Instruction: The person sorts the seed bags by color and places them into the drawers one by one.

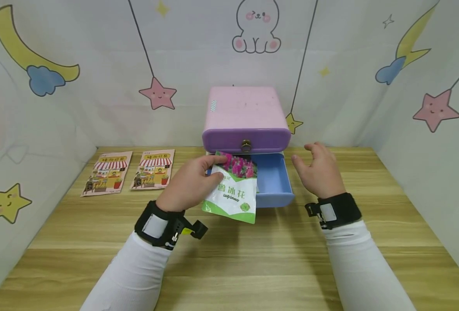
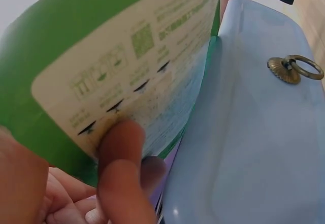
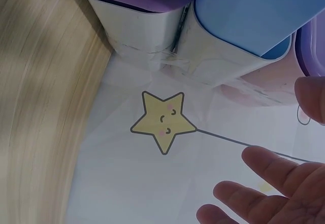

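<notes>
My left hand (image 1: 190,183) pinches a green and white seed packet (image 1: 231,194) with pink flowers, marked "lupinus", thumb on its front. The packet slants over the left part of a pulled-out blue drawer (image 1: 274,200). Seen from the left wrist, the packet's printed back (image 2: 152,56) rises beside the drawer front with its brass ring (image 2: 304,67), and fingers press against it. To the right of the drawer, my right hand (image 1: 320,170) is held in the air with fingers apart, holding nothing. What lies under the packet is mostly hidden.
The drawer belongs to a pink cabinet (image 1: 247,108) with a shut purple drawer (image 1: 225,141) above. Two pink packets, a left one (image 1: 106,173) and a right one (image 1: 153,169), lie on the wooden table (image 1: 276,268) at left. A patterned curtain (image 1: 198,52) stands behind.
</notes>
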A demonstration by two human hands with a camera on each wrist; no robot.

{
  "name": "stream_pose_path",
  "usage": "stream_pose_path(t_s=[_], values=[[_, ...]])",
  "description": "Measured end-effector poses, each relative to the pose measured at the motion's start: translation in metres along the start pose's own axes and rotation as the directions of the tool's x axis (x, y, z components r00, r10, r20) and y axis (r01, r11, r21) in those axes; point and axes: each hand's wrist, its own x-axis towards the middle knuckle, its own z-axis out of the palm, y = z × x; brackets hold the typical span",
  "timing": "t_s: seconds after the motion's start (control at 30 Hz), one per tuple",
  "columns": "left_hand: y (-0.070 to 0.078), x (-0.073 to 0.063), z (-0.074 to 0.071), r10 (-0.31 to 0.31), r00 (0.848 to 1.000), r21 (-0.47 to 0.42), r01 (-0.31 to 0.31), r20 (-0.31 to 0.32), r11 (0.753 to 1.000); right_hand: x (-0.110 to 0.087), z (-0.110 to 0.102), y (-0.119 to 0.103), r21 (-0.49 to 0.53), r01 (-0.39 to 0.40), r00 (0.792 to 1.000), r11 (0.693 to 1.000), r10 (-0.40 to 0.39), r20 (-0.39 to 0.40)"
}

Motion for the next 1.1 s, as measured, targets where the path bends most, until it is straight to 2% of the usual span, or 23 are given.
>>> stream_pose_path(t_s=[0.2, 0.43, 0.77, 1.1], values=[[-0.003, 0.003, 0.001, -0.028, 0.999, 0.002, 0.028, 0.016, 1.000, 0.000, 0.001, 0.000, 0.003, 0.006, 1.000, 1.000, -0.006, -0.001], [-0.007, 0.008, 0.002, -0.032, 0.999, 0.042, 0.031, 0.017, 0.999, 0.000, 0.001, 0.000, -0.010, 0.006, 1.000, 1.000, -0.006, -0.008], [-0.014, 0.012, 0.002, -0.097, 0.995, 0.042, 0.096, 0.006, 0.994, 0.000, 0.002, -0.001, -0.014, 0.004, 1.000, 1.000, -0.004, 0.006], [-0.018, 0.016, 0.004, -0.113, 0.994, 0.060, 0.112, 0.007, 0.992, -0.001, 0.002, -0.002, -0.017, 0.002, 1.000, 1.000, -0.002, 0.010]])
